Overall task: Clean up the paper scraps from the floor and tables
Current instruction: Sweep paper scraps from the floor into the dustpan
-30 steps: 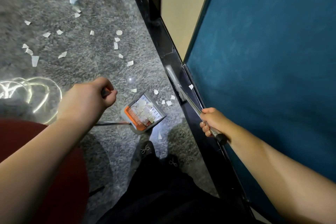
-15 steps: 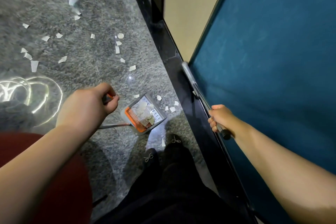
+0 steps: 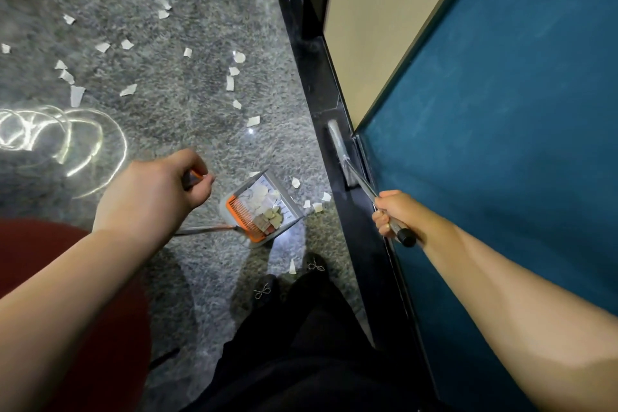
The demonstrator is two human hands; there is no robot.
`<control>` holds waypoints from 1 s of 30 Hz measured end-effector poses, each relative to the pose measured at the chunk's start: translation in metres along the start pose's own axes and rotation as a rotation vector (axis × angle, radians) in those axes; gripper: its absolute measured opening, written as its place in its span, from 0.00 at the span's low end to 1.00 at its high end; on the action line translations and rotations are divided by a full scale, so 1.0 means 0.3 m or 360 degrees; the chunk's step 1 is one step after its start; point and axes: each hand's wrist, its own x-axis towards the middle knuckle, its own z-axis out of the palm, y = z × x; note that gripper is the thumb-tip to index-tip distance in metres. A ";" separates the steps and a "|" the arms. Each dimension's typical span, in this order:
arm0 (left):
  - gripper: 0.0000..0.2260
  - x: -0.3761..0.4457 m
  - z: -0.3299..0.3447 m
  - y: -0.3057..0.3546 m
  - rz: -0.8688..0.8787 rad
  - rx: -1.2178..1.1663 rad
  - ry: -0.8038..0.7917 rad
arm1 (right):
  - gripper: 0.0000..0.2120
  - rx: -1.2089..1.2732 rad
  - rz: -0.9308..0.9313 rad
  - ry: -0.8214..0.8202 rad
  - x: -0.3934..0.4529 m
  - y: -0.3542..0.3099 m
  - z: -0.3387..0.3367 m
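The grey floor [image 3: 187,130] carries scattered paper scraps [image 3: 230,82] toward its far and left edges, with a few just beside the dustpan [image 3: 261,207]. The dustpan rests near your feet and contains collected scraps. Your left hand [image 3: 157,191] is clamped on its long handle. Your right hand [image 3: 398,214] is clamped on the broom [image 3: 337,144] handle, against the floor's black right border.

One head-worn view looks steeply down at the floor [image 3: 174,130].
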 end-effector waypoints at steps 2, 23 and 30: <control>0.06 0.000 0.002 0.006 -0.0051 -0.0009 -0.0029 | 0.18 0.0060 0.0013 -0.0055 -0.033 0.001 -0.006; 0.08 -0.072 -0.068 -0.029 -0.0111 0.0041 0.0036 | 0.09 -0.0448 -0.0021 0.0169 -0.134 0.064 0.024; 0.08 -0.130 -0.095 -0.078 -0.0225 0.0099 0.0069 | 0.09 -0.0296 0.0257 0.0012 -0.162 0.117 0.183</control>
